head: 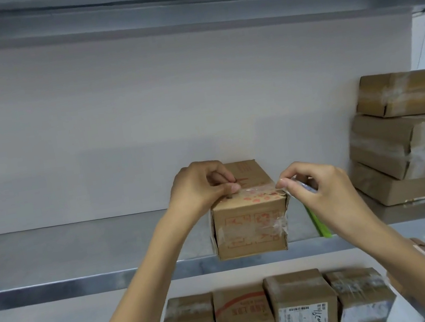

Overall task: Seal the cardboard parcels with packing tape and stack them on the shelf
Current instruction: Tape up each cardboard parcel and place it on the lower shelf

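Head view: a small cardboard parcel [249,227] stands at the very front of the metal shelf [86,284], and both hands work on its top near edge. The left hand [199,187] has its fingers curled, thumb and forefinger pinching one end of a clear tape strip [258,189] down against the left side of the top. The right hand [320,188] pinches the other end at the parcel's right corner; it also seems to hold a blurred grey object with a green handle [320,224] hanging below it, perhaps a cutter, though I cannot tell for sure. The tape spans the top between the two hands and looks slightly wrinkled, and a second band already crosses the front face. To do this step well, I would hold the left end pinned, draw the right end taut enough to flatten the wrinkles, and fold it over the corner and down the side before rubbing along the whole length so it bonds across the flap seam. The torn cardboard at the right corner probably needs firm pressure for the tape to hold. Taped parcels are stacked in a pile at the right [401,138] on the same shelf, and a row of parcels [301,304] sits on the level below, so this one likely joins them once sealed
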